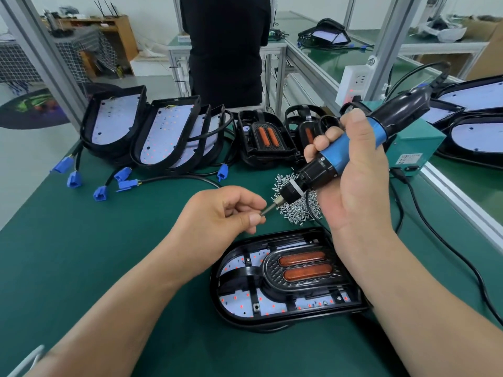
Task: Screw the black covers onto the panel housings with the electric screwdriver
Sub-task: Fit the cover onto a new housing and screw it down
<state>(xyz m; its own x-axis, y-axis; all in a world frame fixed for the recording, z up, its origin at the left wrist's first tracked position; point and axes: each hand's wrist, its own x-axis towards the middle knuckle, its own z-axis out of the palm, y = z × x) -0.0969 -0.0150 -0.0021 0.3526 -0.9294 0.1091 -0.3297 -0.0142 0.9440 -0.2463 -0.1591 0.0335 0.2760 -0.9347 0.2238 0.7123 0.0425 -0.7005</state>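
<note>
Pinching the tip of the bit (269,208), the left hand (226,210) hides anything held between thumb and forefinger. Nearer, the black cover (275,268) lies in its panel housing (217,295) on the table (109,240), its right edge behind a forearm. The right hand (359,186) grips the electric screwdriver (348,155) above the screws (294,212).

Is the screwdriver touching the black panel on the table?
No, the right hand holds the screwdriver up in the air, clear of the panel, while the left hand pinches its bit.

Person in black (226,50) standing behind, white socket strip (353,81), teal box (417,141), wooden shelf (114,36)
</note>
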